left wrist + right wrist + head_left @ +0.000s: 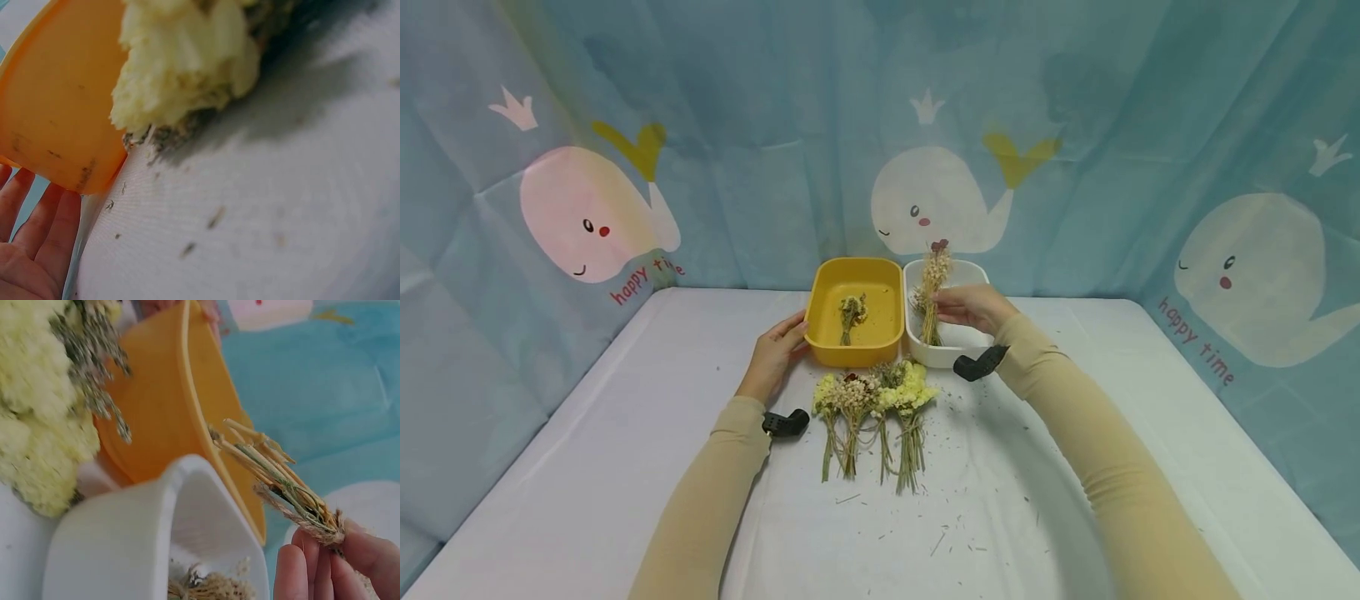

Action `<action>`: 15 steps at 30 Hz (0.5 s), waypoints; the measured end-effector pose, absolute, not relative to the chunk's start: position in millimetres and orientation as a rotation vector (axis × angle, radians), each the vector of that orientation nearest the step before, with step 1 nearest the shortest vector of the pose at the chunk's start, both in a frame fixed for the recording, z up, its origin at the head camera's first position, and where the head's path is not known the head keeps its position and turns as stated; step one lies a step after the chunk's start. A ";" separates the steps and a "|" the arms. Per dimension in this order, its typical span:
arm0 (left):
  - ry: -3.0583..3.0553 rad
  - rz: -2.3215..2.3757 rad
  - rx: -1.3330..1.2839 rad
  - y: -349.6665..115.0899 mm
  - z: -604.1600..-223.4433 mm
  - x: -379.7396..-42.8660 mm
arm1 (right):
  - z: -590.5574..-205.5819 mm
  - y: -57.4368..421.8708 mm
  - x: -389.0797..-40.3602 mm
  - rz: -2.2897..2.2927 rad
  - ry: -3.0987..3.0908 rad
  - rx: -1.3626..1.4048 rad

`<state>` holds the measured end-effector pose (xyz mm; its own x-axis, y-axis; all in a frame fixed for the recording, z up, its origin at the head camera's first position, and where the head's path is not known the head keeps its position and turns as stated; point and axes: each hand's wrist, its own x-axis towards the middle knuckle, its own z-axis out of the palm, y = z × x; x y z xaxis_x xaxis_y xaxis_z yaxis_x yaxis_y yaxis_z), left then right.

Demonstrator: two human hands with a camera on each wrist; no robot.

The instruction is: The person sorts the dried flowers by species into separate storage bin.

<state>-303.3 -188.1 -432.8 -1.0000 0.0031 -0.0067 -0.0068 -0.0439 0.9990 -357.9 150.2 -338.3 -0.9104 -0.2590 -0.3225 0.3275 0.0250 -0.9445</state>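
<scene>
"Where was the bunch of dried flowers (pixel 936 271)?"

"In the right hand (pixel 973 307), pinched at its string (pixel 334 534), above the white box (pixel 964 335). The left hand (pixel 778 350) touched the yellow box (pixel 880 292) with straight fingers."

"How many bunches altogether?"

"One pinched, one inside the yellow box, at least one inside the white box, about four lying in front. Two boxes."

"And around them?"

"Stem bits (pixel 937 544) littered the white tablecloth (pixel 625 483); three whales (pixel 928 200) showed on the blue curtain (pixel 760 208) behind."

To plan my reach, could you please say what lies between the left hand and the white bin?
The yellow bin, with flowers inside, in the head view.
</scene>
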 end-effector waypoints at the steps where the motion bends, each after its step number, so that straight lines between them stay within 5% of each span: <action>1: 2.171 2.264 -0.002 -187.9 -433.2 -303.3 | -338.8 150.3 -359.7 -1.949 1.896 0.072; 15: 2.105 2.275 0.016 -186.8 -415.7 -292.7 | -359.2 148.5 -384.7 -1.927 1.967 0.175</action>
<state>-292.7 -186.8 -415.7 -0.9991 0.0379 -0.0207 -0.0236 -0.0768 0.9968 -384.7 148.5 -359.2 -0.9200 -0.1738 -0.3514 0.3477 0.0521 -0.9362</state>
